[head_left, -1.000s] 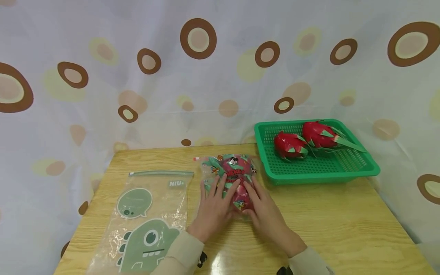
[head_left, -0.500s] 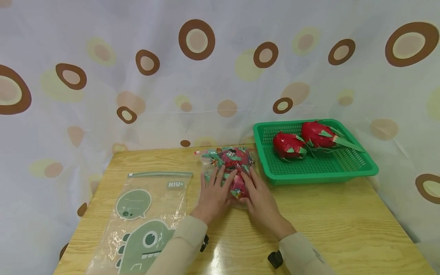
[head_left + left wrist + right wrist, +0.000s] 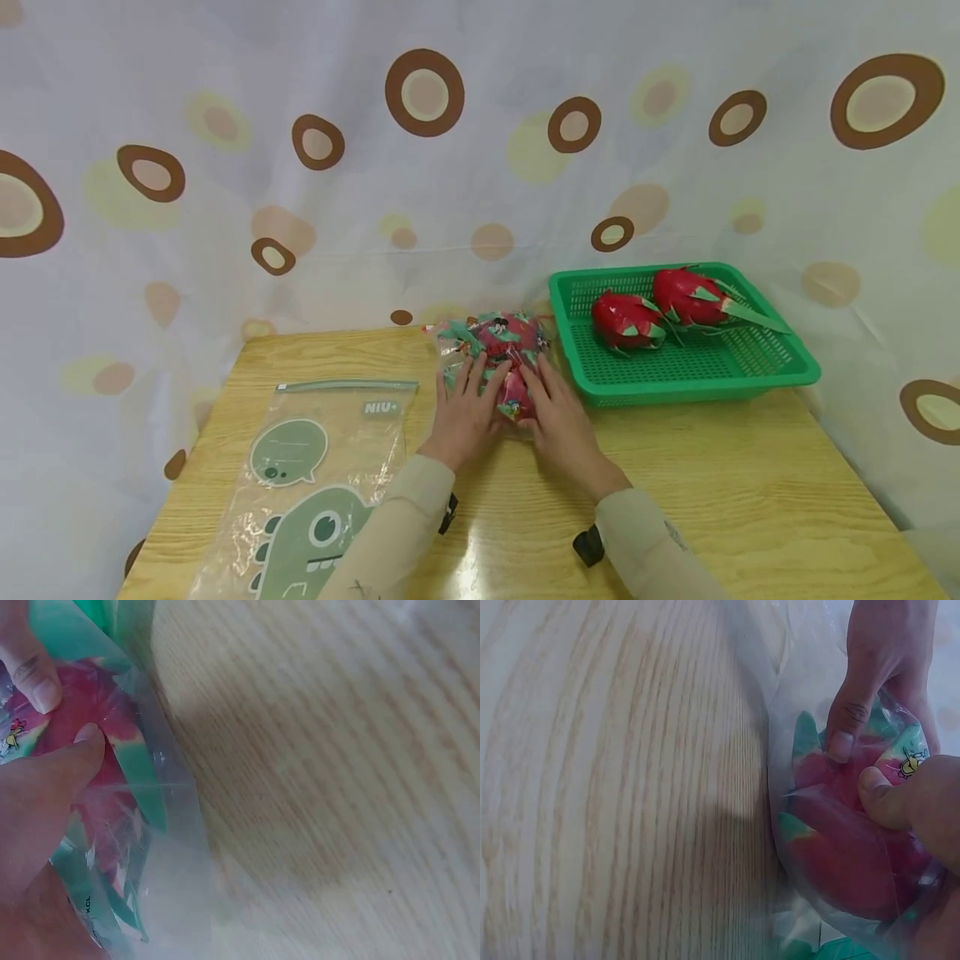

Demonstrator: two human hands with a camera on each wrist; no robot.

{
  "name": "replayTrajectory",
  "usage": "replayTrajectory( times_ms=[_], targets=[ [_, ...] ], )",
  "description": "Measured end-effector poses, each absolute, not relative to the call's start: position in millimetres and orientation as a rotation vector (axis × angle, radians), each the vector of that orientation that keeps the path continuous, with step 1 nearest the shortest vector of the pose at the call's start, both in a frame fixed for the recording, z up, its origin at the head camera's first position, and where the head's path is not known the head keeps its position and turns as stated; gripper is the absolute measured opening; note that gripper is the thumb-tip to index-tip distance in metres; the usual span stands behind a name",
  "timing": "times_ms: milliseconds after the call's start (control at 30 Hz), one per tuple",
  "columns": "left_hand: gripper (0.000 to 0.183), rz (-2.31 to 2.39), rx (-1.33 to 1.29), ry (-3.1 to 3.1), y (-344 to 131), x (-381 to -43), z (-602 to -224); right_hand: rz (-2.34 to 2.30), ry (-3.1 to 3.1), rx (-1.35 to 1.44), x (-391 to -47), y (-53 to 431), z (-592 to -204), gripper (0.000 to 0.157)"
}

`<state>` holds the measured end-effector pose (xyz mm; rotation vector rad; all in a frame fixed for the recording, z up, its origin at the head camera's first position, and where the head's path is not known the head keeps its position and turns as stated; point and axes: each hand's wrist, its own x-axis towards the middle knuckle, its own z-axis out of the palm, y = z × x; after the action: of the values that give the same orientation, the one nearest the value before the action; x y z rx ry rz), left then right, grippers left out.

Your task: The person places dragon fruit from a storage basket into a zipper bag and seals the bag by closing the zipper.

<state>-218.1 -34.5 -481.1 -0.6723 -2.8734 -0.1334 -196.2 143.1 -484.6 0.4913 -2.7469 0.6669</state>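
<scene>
A clear printed zip bag (image 3: 497, 327) with red-and-green dragon fruit (image 3: 847, 862) inside lies at the table's far edge, left of the basket. My left hand (image 3: 463, 417) rests on its left part, fingers spread and fairly straight. From the right, my right hand (image 3: 564, 417) presses on it with extended fingers. Both thumbs touch the near end of the bag, seen close up in the wrist views. The palms and the fingers' undersides are hidden.
A larger clear zip bag (image 3: 360, 442) with a green dinosaur print lies flat at left. At back right stands a green basket (image 3: 690, 387) with two dragon fruit (image 3: 627, 320) in it. A patterned cloth (image 3: 465, 183) hangs behind the wooden table (image 3: 720, 483).
Both hands have moved forward, away from the body, and the filled bag has slid with them toward the table's far edge. The flat bag and the basket stay put.
</scene>
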Motion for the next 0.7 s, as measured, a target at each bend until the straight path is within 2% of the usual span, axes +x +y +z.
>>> replayTrajectory(
  times_ms=[367,700],
  targets=[
    [0.084,-0.176,-0.670,-2.901,-35.5,-224.1,-476.1,0.746,-2.799,0.487,-205.4,145.5,-483.6,0.079],
    [0.086,-0.497,-0.651,-2.931,-45.6,-214.1,-465.8,0.764,-2.750,0.465,-197.6,147.5,-483.6,0.081]
  ],
)
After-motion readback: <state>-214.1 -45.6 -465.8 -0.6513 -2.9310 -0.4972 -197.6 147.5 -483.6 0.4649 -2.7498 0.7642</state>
